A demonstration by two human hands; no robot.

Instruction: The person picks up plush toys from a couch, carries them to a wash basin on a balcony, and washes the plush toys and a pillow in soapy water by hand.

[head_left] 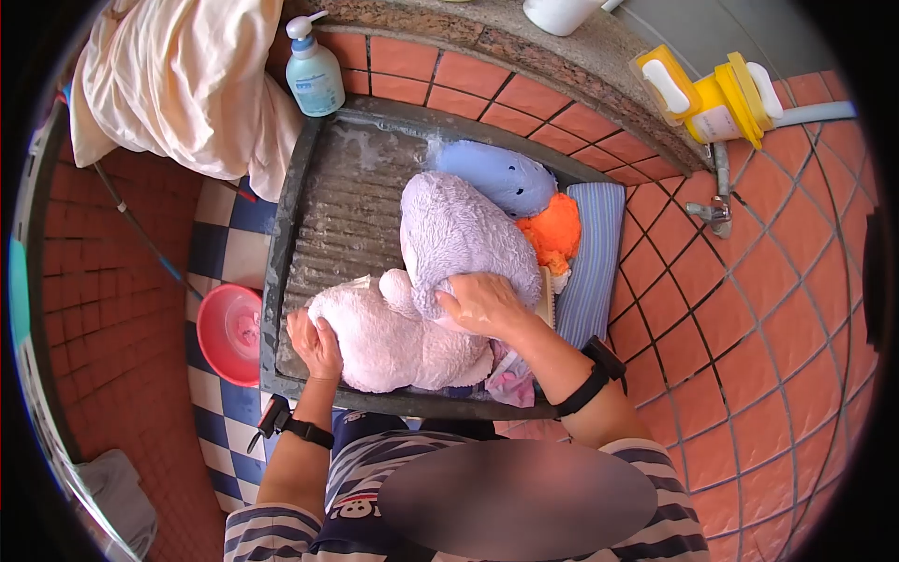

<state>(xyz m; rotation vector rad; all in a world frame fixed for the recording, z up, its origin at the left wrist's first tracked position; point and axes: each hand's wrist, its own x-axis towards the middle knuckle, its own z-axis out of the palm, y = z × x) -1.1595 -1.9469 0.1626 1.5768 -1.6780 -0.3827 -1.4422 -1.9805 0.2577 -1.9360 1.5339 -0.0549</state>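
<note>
A pink plush toy (403,339) with a rounded, fuzzy body lies at the near side of a dark ribbed wash sink (337,201). My left hand (316,345) grips its left edge, thumb on top. Over its upper right part rests a lavender plush piece (468,225); whether the two are joined I cannot tell. My right hand (482,304) is closed on the lower end of the lavender piece, and its fingertips are partly hidden. Behind lies a blue plush toy (496,175) with small dark eyes, beside a bright orange cloth (552,232).
A blue striped cloth (590,253) covers the sink's right side. A pump bottle (315,75) stands at the back left corner, near a cream fabric (187,84). A pink basin (213,337) sits on the left floor. At right are a tap (716,211) and a yellow container (716,108).
</note>
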